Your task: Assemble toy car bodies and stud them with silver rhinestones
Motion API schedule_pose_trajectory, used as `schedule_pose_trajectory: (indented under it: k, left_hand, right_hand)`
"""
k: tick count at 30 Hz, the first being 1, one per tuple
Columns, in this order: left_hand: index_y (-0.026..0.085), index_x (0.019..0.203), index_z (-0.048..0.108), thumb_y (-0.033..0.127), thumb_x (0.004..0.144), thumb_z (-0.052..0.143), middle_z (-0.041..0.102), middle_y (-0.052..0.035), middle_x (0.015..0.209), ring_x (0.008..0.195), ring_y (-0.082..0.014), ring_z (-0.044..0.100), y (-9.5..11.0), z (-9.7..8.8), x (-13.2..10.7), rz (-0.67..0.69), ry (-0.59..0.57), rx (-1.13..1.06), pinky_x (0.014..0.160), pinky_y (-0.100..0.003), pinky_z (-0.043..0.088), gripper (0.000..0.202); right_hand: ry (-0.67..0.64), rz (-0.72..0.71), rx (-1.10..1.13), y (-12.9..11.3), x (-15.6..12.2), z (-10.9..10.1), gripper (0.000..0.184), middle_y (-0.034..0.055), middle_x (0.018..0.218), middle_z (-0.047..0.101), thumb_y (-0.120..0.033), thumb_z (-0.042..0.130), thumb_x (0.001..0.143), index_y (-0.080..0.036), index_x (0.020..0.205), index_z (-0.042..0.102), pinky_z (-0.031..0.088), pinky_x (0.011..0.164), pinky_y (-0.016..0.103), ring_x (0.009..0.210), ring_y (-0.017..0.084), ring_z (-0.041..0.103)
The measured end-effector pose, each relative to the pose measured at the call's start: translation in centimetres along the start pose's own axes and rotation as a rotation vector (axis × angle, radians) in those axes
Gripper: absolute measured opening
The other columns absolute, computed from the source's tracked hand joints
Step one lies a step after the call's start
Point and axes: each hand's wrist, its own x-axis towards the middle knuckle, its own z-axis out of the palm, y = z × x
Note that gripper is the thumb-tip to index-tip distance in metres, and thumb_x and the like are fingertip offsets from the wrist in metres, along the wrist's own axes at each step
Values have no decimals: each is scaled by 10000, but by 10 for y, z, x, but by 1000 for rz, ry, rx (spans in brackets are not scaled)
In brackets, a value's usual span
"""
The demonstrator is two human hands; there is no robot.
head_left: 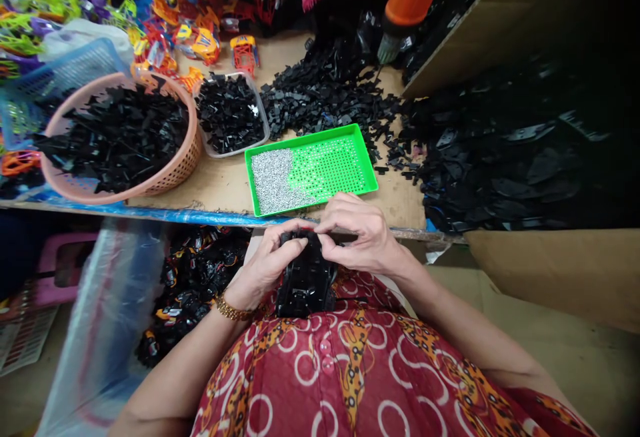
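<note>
My left hand point(267, 260) is closed around the upper part of a black plastic toy car chassis point(306, 284), thumb lying on its face. The chassis rests upright against my lap, its underside turned toward me. At its top end my right hand point(363, 234) is pinched, fingertips meeting the left fingers. Whatever sits between those right fingertips is too small or hidden to make out. Just beyond my hands, a green perforated tray point(370, 174) stands on the bench, with a heap of tiny silvery screws or pins point(270, 180) at its left side.
A pink basket point(193, 137) and a clear tub point(263, 114) hold black plastic parts. Loose black pieces point(320, 94) pile behind the tray. Orange toy car bodies point(245, 54) lie farther back. Below left sits a heap of assembled cars point(200, 277). Cardboard point(555, 277) borders the right.
</note>
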Motion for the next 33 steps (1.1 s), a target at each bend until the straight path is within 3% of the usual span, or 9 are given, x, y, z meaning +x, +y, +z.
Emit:
schedule_pose_trajectory:
  k: [5, 10, 13, 20, 26, 29, 33]
  left_hand:
    - [196, 909, 797, 304, 743, 688, 690, -8, 809, 784, -192, 563, -2, 0, 1, 10, 14, -11, 743, -282, 423, 227]
    - [197, 915, 787, 315, 734, 706, 677, 0, 789, 731, -176, 554, -13, -1, 2, -73, 41, -101, 696, -275, 412, 231]
    - [204, 919, 785, 315, 733, 726, 710, -10, 840, 817, -204, 614, -20, -1, 3, -105, 106, -140, 756, -292, 454, 224]
    - [203, 932, 787, 317, 739, 725, 752, -48, 937, 982, -272, 666, -26, -2, 4, -120, 161, -111, 873, -356, 496, 233]
    - [190, 915, 777, 337, 749, 744, 738, -38, 938, 901, -231, 647, -30, -1, 6, -106, 166, -123, 803, -314, 475, 224]
    - [178, 913, 775, 342, 754, 748, 734, -35, 914, 872, -216, 636, -28, -1, 7, -88, 126, -142, 790, -297, 464, 230]
    - [209, 978, 769, 354, 777, 769, 710, -6, 878, 796, -179, 615, -21, -2, 6, -69, 31, -177, 745, -272, 467, 248]
  right_hand:
    - [4, -42, 10, 2, -3, 5, 133, 5, 705, 693, -98, 606, 837, -195, 786, 682, 466, 726, 364, 694, 162, 595]
    - [2, -34, -1, 3, -4, 8, 154, 12, 713, 699, -91, 562, 867, -192, 819, 668, 472, 691, 340, 673, 157, 577]
    - [-32, -24, 1, 1, -6, 8, 169, 36, 778, 721, -83, 548, 854, -186, 890, 677, 496, 715, 358, 722, 175, 607]
    - [-143, 18, -1, -2, -7, 2, 130, 69, 884, 738, -273, 704, 865, -170, 941, 684, 509, 750, 381, 829, 212, 656]
    - [-204, 84, -57, -5, 1, 2, 52, 41, 784, 694, -165, 626, 864, -162, 860, 678, 456, 691, 329, 755, 177, 611]
    - [-114, 131, 63, -5, 3, 5, 58, 24, 740, 673, -151, 634, 822, -172, 772, 654, 463, 688, 317, 722, 158, 599]
    - [-46, 363, 363, -1, 7, 4, 137, -10, 661, 625, -177, 640, 816, -168, 681, 618, 457, 614, 262, 622, 107, 558]
